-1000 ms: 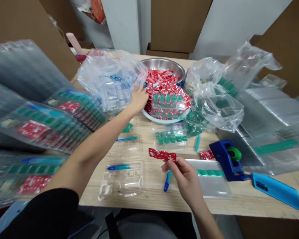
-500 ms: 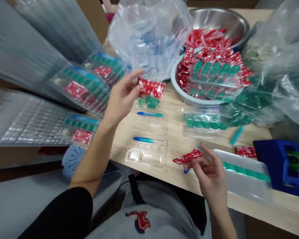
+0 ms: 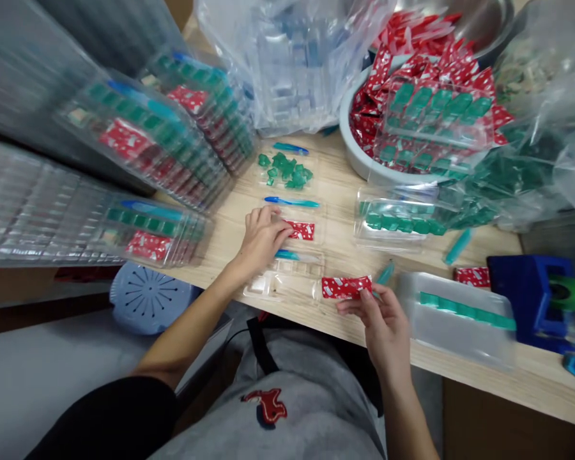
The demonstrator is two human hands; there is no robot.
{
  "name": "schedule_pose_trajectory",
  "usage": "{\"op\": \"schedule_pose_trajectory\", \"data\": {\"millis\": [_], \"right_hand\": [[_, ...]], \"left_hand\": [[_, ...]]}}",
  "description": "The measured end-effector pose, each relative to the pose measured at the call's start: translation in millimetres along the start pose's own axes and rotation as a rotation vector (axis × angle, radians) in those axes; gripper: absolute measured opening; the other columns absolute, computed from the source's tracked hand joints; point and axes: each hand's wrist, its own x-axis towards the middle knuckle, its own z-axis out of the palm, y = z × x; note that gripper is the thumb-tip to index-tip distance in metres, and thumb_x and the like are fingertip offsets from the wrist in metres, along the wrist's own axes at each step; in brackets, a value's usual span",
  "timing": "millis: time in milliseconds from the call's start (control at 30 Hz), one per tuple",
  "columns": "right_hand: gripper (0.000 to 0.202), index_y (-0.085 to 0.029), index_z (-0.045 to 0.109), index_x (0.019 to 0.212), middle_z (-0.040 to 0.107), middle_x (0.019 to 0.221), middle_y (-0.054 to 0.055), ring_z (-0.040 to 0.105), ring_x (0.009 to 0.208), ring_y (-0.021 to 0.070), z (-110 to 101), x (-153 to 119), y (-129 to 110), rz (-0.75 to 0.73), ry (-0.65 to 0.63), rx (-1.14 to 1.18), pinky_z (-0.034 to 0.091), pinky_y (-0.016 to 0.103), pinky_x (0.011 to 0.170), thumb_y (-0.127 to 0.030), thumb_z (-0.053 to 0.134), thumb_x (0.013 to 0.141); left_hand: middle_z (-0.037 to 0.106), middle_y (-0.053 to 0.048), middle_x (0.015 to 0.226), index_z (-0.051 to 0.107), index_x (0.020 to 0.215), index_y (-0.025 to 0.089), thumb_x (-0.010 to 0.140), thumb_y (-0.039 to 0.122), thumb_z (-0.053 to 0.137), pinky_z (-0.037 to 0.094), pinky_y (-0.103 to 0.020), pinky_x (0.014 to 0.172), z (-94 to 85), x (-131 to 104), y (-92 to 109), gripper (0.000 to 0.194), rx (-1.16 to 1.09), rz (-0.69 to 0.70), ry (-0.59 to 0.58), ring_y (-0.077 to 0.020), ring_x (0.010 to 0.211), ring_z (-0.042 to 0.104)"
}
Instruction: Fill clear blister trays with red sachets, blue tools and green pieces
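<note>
"What has moved?"

"The left hand (image 3: 261, 239) has come down and nearer the body. Half a second ago it held a red packet (image 3: 303, 230) up by the far tray (image 3: 311, 161); now that packet lies flat over the middle tray (image 3: 320, 233), just on the near side of a blue-and-teal stick (image 3: 294, 202)."

"Has it let go?"

"I cannot tell. Its fingers are bunched at the packet's left end, touching it, but the pinch itself is hidden."

"And the right hand (image 3: 383, 319)?"

"It has shifted a little too. Thumb over fingers, it holds a second red packet (image 3: 346, 287) by the right end, level now where it was tilted, beside the right edge of the near tray (image 3: 287, 287)."

"So how do the trays stand?"

"The middle one looks to have both stick and packet, if that packet is properly seated. The near one shows its stick and no packet. The far one has a stick and loose green pieces (image 3: 290, 171), again no packet."

"Any more packets about?"

"Plenty, heaped in the pale basin (image 3: 352, 137) on the table (image 3: 338, 185), well apart from both hands."
</note>
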Motion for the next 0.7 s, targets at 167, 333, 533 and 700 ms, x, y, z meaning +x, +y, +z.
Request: {"op": "schedule_pose_trajectory", "data": {"millis": [167, 333, 533, 700], "right_hand": [[0.037, -0.023, 0.048, 0.084, 0.068, 0.06, -0.003, 0.069, 0.053, 0.0176, 16, -8, 10, 0.045, -0.043, 0.027, 0.058, 0.031, 0.054, -0.049, 0.074, 0.076], [0.028, -0.023, 0.049, 0.079, 0.061, 0.058, -0.002, 0.061, 0.051, 0.0143, 34, -21, 28, 0.026, -0.159, -0.249, 0.051, 0.027, 0.052, -0.047, 0.06, 0.087], [0.028, -0.018, 0.065, 0.112, 0.065, 0.084, 0.008, 0.062, 0.067, 0.019, 35, -23, 42, -0.44, -0.128, -1.015, 0.051, 0.031, 0.06, -0.028, 0.044, 0.096], [0.03, -0.019, 0.07, 0.11, 0.064, 0.085, 0.012, 0.063, 0.071, 0.0223, 35, -27, 48, -0.58, -0.229, -1.322, 0.054, 0.034, 0.062, -0.025, 0.045, 0.097]], "left_hand": [[0.064, -0.008, 0.118, 0.066, 0.107, 0.022, 0.096, 0.031, 0.05, 0.042, -0.041, 0.098, -20.6, -29, 11, 0.022, -0.205, 0.058, 0.025, -0.0226, 0.112, 0.056], [0.072, -0.004, 0.099, 0.063, 0.11, 0.021, 0.098, 0.028, 0.049, 0.046, -0.033, 0.084, -29.4, -74, 24, 0.02, -0.315, 0.192, -0.231, -0.0175, 0.093, 0.063], [0.07, -0.007, 0.089, 0.068, 0.099, 0.02, 0.095, 0.018, 0.051, 0.043, -0.034, 0.077, -8.1, -88, 16, 0.018, 0.064, 0.301, -0.018, -0.0204, 0.086, 0.059], [0.07, -0.007, 0.087, 0.068, 0.097, 0.018, 0.093, 0.018, 0.055, 0.044, -0.035, 0.077, -1.2, -93, 23, 0.014, 0.111, 0.424, 0.175, -0.02, 0.081, 0.059]]}}
